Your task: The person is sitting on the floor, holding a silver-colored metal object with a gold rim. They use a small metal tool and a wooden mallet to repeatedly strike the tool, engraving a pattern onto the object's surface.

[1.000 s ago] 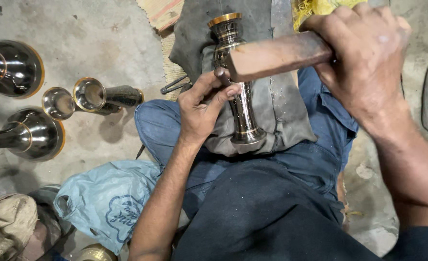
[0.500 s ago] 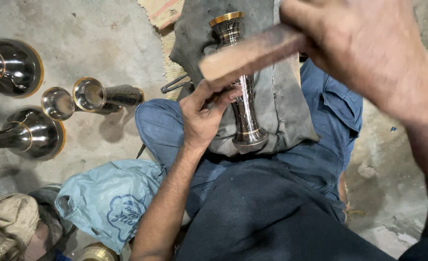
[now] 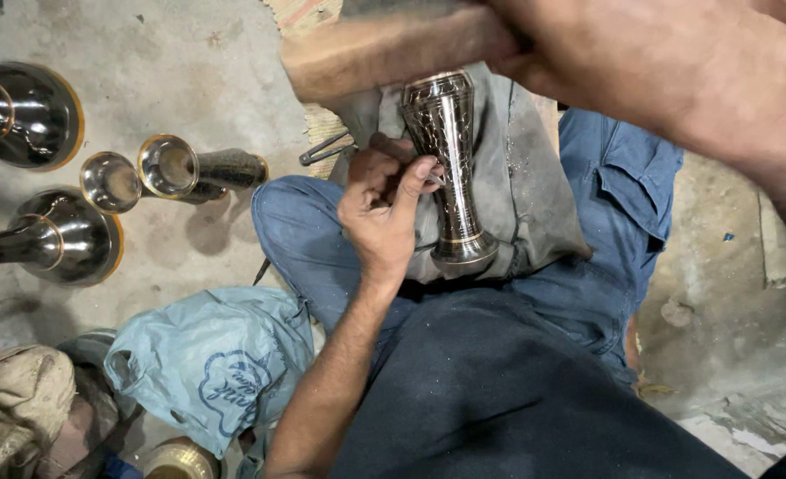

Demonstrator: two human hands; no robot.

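Now, mallet (image 3: 384, 53) raised over the vase (image 3: 447, 168) on my lap.
My left hand (image 3: 381, 213) pinches a chisel (image 3: 391, 146) against the vase; my right hand (image 3: 641, 62) grips the mallet. A crooked blow could hit my fingers.

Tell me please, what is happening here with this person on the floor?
A person sits on the concrete floor with a dark engraved metal vase lying on a grey cloth over the lap. The left hand presses a small pointed tool against the side of the vase. The right hand holds a wooden mallet raised above the tool. More dark metal vessels with golden rims stand to the left, beside a pale blue plastic bag.
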